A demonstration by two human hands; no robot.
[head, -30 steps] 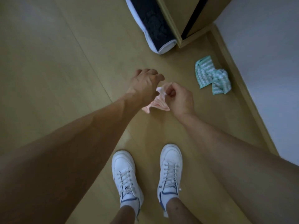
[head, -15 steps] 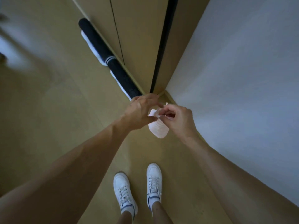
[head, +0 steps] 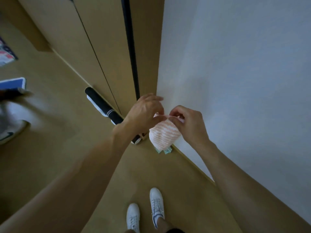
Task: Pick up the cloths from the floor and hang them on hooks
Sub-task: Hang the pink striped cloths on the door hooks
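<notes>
Place: in the corner where the floor (head: 50, 162) meets the white wall (head: 235, 81), beside the wooden cupboard doors (head: 104, 47), a person is standing.
Pink cloth (head: 164, 135): it is hanging in the air between both hands, well above the floor, its top edge pulled up and its body drooping in a loose pouch.
Left hand (head: 144, 115): it is pinching the cloth's top edge, fingers curled, likely to spread the edge.
Right hand (head: 188, 121): it is pinching the same edge just beside the left, probably searching for a loop or corner to hook.
Green cloth (head: 165, 150): it is lying on the floor by the skirting, mostly hidden behind the pink one, not yet picked up.
Hooks: none are showing.
</notes>
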